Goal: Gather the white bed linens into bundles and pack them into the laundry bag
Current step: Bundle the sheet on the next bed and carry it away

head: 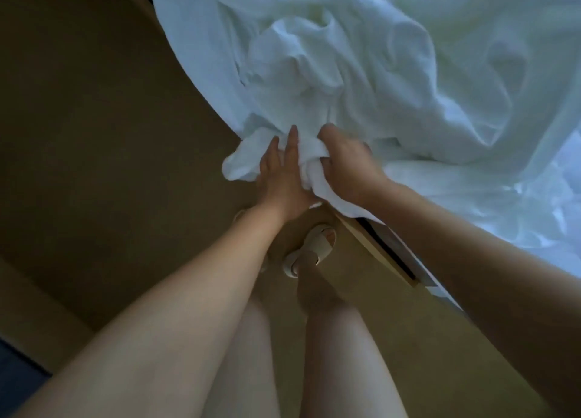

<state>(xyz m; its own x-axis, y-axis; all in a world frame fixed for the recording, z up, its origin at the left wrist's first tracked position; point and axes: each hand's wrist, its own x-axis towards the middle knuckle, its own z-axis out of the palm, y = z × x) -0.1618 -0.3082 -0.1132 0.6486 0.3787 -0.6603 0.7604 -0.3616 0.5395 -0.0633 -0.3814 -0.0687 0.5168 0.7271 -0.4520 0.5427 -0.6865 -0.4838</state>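
Observation:
A large crumpled heap of white bed linens [361, 71] covers the bed at the upper right and spills over its edge. My right hand [349, 163] is closed around a bunched fold of that linen at the bed's edge. Beside it, my left hand [283, 172] lies flat against the same bunch with its fingers straight and apart, pressing the cloth from the left. A loose corner of the linen hangs down just left of my left hand. No laundry bag is in view.
The wooden bed frame [377, 247] runs diagonally from the centre to the lower right. Brown floor [110, 134] fills the left. My legs and a foot in a light sandal [314, 247] stand close to the frame.

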